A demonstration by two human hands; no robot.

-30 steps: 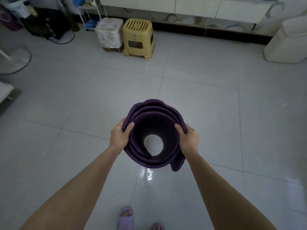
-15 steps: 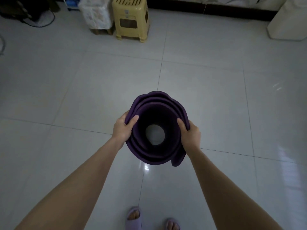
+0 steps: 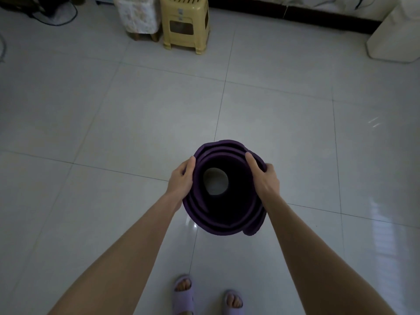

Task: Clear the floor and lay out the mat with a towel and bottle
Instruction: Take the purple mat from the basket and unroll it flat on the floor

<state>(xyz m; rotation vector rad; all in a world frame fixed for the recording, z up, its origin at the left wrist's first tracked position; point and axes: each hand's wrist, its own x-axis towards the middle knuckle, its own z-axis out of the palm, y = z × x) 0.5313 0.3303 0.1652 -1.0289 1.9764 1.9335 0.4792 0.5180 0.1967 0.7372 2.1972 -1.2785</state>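
Note:
A purple mat (image 3: 218,223), rolled loosely into a tube, stands on end in front of me, and I look straight down its hollow core to the floor tile. My left hand (image 3: 181,178) grips the roll's left rim, with the thumb hooked over the top edge. My right hand (image 3: 263,176) grips the right rim the same way. A loose outer flap of the mat hangs at the lower right. No towel or bottle is in view.
White glossy floor tiles (image 3: 136,114) spread all around. A yellow plastic stool (image 3: 184,21) and a floral-covered stool (image 3: 136,17) stand at the far wall. A white piece of furniture (image 3: 395,39) sits far right. Cables lie far left. My feet in lilac slippers (image 3: 183,294) are below.
The camera has tilted further down, so the stools have slid toward the top edge and both slippers show. Both hands have kept hold of the rolled mat.

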